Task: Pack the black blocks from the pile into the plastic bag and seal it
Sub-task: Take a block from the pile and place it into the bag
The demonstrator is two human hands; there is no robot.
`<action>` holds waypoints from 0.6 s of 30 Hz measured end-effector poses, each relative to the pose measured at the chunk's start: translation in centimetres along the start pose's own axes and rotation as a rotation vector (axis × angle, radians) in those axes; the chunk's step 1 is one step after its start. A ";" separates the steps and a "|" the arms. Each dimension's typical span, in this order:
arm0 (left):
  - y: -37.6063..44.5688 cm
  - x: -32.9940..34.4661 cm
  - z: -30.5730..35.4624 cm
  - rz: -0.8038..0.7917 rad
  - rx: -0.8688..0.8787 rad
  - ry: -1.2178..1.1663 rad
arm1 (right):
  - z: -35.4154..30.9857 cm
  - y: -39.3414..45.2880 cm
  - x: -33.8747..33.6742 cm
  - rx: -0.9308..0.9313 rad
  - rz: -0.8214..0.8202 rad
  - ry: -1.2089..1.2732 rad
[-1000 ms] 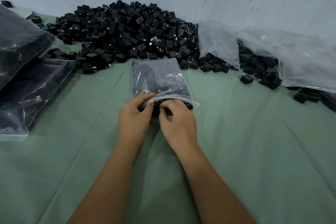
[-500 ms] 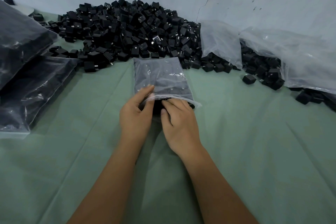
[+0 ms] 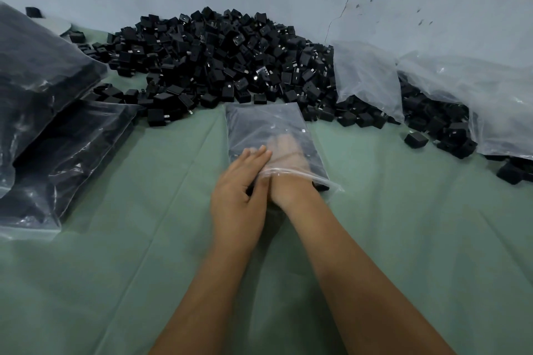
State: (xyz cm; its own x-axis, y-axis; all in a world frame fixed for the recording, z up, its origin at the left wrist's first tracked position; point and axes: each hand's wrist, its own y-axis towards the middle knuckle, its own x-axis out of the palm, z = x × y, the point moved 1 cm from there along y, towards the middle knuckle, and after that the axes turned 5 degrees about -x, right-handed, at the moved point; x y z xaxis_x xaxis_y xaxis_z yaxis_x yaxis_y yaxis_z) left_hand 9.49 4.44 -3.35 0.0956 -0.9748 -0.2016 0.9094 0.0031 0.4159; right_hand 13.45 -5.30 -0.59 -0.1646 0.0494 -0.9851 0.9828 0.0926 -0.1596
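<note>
Right hand [image 3: 284, 153] is pushed wrist-deep through the bag's open mouth, its fingers lying fairly straight over the blocks inside, blurred through the plastic. Left hand [image 3: 239, 181] lies flat on the plastic bag [image 3: 268, 124], fingers straight, pressing its near left edge. That bag rests on the green-covered desk [image 3: 403, 239], just in front of the pile of black blocks [image 3: 219, 66] against the wall. Filled bags [image 3: 43, 124] are stacked well left of it; loose clear bags [image 3: 366, 81] drape the pile to its right.
</note>
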 end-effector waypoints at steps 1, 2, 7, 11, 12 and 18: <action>0.0 0.1 0.0 0.003 -0.005 -0.014 | 0.1 0.9 -0.3 0.039 -0.030 0.031; 0.1 0.1 0.0 0.007 -0.008 -0.022 | 0.2 1.8 -0.6 0.077 -0.014 0.069; 0.3 0.0 0.1 0.026 0.013 0.007 | 0.3 4.5 -0.8 0.090 0.053 0.134; 0.4 -0.1 0.5 0.009 -0.013 0.001 | 0.6 5.6 -1.7 0.113 0.162 0.263; 0.5 -0.1 0.6 0.001 -0.021 0.005 | 0.9 6.0 -1.9 0.131 0.179 0.208; 0.4 -0.2 0.3 0.016 -0.063 -0.053 | 0.8 3.2 -0.4 0.029 0.224 0.033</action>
State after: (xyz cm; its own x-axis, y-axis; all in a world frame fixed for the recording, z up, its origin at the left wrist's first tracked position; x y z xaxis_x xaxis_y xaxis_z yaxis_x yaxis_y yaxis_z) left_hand 9.74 4.53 -2.83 0.0898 -0.9850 -0.1472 0.9317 0.0309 0.3618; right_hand 16.76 -5.82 -0.79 0.0557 0.0984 -0.9936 0.9971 0.0466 0.0605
